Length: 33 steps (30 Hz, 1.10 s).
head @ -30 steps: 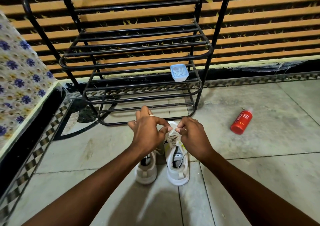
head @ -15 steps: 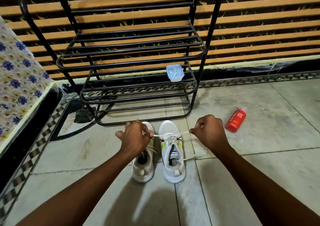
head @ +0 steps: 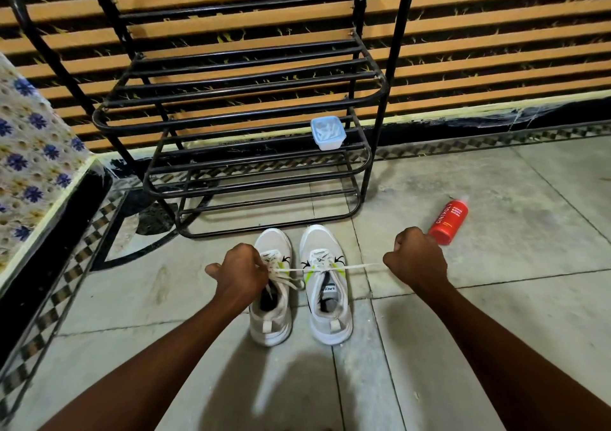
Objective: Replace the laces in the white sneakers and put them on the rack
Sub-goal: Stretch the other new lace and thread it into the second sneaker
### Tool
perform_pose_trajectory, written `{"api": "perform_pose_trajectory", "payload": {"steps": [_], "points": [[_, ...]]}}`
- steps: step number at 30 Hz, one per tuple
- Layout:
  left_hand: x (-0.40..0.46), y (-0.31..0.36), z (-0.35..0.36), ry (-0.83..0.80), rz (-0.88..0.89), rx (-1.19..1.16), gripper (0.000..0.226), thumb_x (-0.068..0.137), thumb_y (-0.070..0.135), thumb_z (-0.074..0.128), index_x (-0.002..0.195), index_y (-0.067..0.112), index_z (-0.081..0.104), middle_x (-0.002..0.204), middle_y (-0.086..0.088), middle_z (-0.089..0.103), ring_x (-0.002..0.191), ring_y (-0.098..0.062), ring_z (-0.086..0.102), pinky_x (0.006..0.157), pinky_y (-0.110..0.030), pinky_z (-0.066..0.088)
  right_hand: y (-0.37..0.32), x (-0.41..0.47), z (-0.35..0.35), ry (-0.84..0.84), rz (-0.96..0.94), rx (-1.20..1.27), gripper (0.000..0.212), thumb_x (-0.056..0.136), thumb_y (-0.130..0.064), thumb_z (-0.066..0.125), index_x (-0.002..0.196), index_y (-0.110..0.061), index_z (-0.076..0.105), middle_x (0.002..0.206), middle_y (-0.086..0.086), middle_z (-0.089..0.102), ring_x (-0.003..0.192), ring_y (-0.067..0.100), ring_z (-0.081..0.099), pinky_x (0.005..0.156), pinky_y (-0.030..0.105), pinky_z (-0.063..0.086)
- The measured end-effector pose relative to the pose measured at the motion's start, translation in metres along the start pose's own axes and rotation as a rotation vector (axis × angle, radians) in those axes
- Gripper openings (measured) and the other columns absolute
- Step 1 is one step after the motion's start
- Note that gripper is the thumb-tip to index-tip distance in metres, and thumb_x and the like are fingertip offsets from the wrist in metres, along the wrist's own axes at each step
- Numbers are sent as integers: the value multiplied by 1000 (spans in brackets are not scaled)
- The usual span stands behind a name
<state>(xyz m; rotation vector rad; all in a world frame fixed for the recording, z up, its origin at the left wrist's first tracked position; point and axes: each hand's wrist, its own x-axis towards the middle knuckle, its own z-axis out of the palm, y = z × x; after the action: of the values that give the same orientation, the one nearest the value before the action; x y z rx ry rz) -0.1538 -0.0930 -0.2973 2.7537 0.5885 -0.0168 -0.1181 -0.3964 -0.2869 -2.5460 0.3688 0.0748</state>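
Observation:
Two white sneakers stand side by side on the floor, toes toward the black metal rack [head: 231,123]. The right sneaker [head: 327,298] has a white lace [head: 360,267] stretched taut across its top eyelets. My left hand [head: 239,277] grips one end of that lace, over the left sneaker [head: 272,315]. My right hand [head: 416,260] grips the other end, pulled out to the right of the shoes. The left sneaker's own lace lies loosely over its tongue.
A small blue-lidded plastic box [head: 328,136] sits on the rack's middle shelf. A red bottle [head: 448,220] lies on the floor tiles to the right. A floral-covered ledge [head: 29,172] borders the left side. A slatted wall stands behind the rack.
My hands were together over the right sneaker's eyelets, then moved apart sideways, drawing the lace taut. The right hand has gone farther right.

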Motion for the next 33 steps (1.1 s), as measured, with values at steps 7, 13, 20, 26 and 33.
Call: {"api": "perform_pose_trajectory", "payload": {"steps": [7,13,20,26,33], "points": [[-1,4,5,-1,77,118,8,85,11,60,83,18,64,98,1,58,101,-24,59,78,-39,21,8,1,8,-5,68,-103,25,74,-21,72,95,-12,61,88,7,63,82,32,63,73,34,53],[-1,2,6,14,130,184,13,81,7,60,76,19,60,93,3,49,100,-24,55,78,-40,21,13,1,13,-30,63,-125,25,73,-22,72,93,-14,60,89,7,63,82,32,63,72,33,51],[-3,-3,6,35,154,182,22,79,8,59,66,21,48,88,4,45,97,-24,54,77,-39,21,18,1,16,-4,60,-152,26,73,-23,72,91,-9,58,85,9,63,74,32,59,68,32,49],[-5,-3,5,49,178,216,21,82,8,58,67,20,49,89,2,45,99,-24,52,77,-40,20,16,0,16,-1,37,-164,26,74,-24,71,90,-10,57,84,7,62,76,31,62,69,33,52],[-11,-5,5,65,228,291,18,82,12,62,73,21,50,89,3,43,102,-24,53,78,-40,21,17,-2,16,1,36,-147,24,73,-23,71,86,-11,55,80,5,60,74,30,61,69,32,52]]}}
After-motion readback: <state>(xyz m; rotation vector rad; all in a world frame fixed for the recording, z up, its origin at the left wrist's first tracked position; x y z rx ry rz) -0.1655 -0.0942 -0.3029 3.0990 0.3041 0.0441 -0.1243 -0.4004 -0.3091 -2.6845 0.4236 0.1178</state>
